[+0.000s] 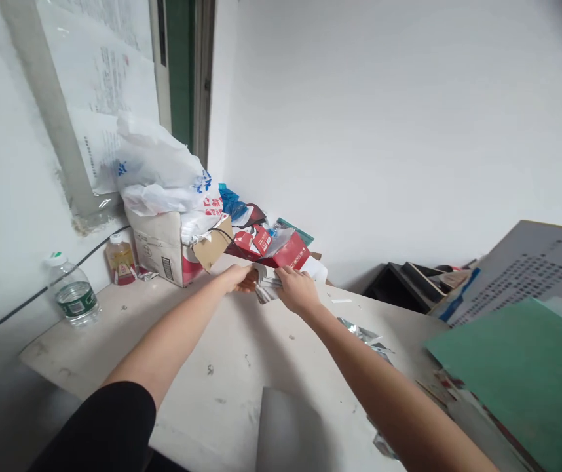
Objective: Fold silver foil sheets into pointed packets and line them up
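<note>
Hands meet at the tabletop's (242, 367) far edge, left hand (240, 277) and right hand (297, 290) both closed on a crumpled silvery wrapper (267, 286); best gripped firmly, clear of the red carton (288, 252) at twelve o'clock.

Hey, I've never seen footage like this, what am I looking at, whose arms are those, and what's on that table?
This single picture comes from a camera worn on a person's head, looking forward and down, so the arms are their own. The left hand and right hand together grip a crumpled silvery wrapper. On the pale table stand a water bottle, a small amber bottle and a cardboard box topped with plastic bags. Red cartons lie behind the hands, and a green board lies at right.
</note>
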### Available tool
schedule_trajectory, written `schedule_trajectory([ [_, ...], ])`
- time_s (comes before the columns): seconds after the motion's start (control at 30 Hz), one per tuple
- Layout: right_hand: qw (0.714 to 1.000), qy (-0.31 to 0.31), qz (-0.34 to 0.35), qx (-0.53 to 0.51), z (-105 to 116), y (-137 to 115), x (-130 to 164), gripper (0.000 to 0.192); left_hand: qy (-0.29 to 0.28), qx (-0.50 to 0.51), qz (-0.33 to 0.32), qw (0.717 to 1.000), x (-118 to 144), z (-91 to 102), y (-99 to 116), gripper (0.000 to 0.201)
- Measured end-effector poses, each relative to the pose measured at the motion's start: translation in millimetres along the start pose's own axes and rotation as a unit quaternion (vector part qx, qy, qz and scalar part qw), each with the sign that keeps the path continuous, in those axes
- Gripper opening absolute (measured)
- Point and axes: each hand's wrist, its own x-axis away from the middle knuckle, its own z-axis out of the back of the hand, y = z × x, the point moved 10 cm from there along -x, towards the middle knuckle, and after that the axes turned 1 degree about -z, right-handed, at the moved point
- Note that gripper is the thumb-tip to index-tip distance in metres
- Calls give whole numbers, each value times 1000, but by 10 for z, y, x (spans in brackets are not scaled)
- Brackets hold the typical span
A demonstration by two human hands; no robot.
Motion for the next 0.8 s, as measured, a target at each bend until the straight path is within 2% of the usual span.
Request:
schedule_trajectory([
  [0.2,998,-1,35,54,-93,-366,-50,22,-16,142,90,986,-46,-6,-269,41],
  [0.4,999,12,33,13,-189,-438,-226,27,-16,236,88,968,-72,-32,-356,40],
  [0.53,997,33,-1,-66,-240,-306,-396,29,31,233,47,971,-49,-32,-441,40],
  [0.67,978,60,-57,-189,-295,-8,-424,25,128,176,-56,974,136,157,-458,41],
  [0.73,960,71,-74,-262,-355,118,-323,32,145,139,-115,973,261,227,-395,54],
  [0.8,937,78,-82,-332,-442,192,-146,41,117,103,-161,975,361,211,-307,75],
])
